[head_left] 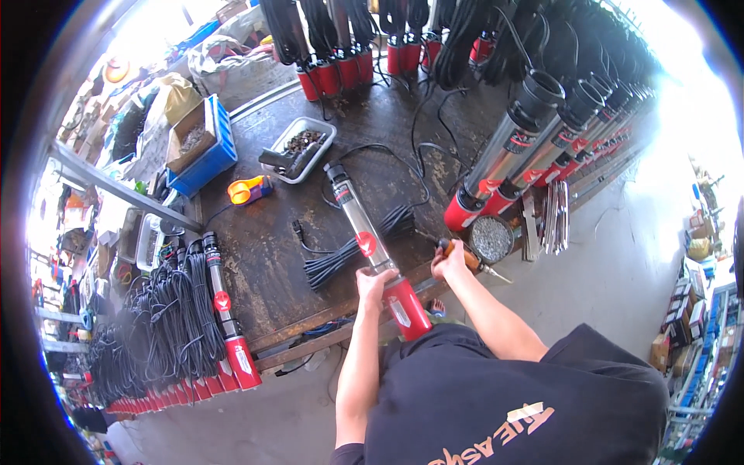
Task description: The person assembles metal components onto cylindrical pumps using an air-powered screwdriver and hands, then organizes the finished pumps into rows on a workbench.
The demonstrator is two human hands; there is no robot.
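Fingers of left hand [372,280] wrapped around submersible pump [370,246] at the joint between steel tube and red end. Fingers of right hand [449,260] curled shut on orange-handled screwdriver [473,262], tip pointing right, past the near edge of the workbench [263,256]. Pump lying diagonally on the workbench: black cap toward the middle, red end overhanging the near edge. Coiled black cable [356,246] under and beside the tube, plug end trailing toward the left. Round tin of small screws [490,237] just right of the right hand, at the near right corner. Row of finished pumps [535,147] stacked along the right edge, black caps up. White tray of dark parts [298,147] toward the far-left area, orange-and-yellow tool [248,189] near it. Blue crate [203,147] at the far-left corner. More pumps with cable bundles [221,310] leaning off the left edge, red ends down.
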